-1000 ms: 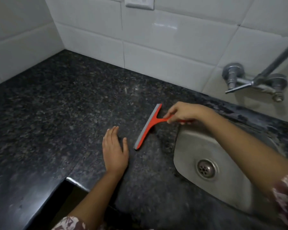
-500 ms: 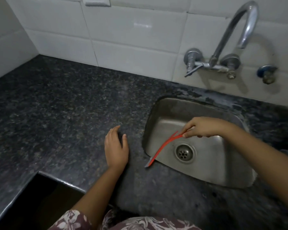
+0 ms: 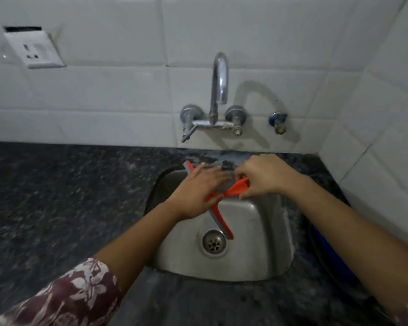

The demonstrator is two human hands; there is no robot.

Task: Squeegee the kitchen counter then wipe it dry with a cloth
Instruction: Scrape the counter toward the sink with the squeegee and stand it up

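Over the steel sink (image 3: 257, 243), my right hand (image 3: 264, 177) pinched the red plastic squeegee (image 3: 218, 214) by its handle; my left hand (image 3: 198, 191) lay open-fingered across its blade.

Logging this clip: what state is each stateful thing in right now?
Squeegee: over the sink, right hand gripping its handle.
Left hand: open, laid flat across the blade.
Tap: no water running.
Sink: nothing in it, drain uncovered.
Cloth: not in view.
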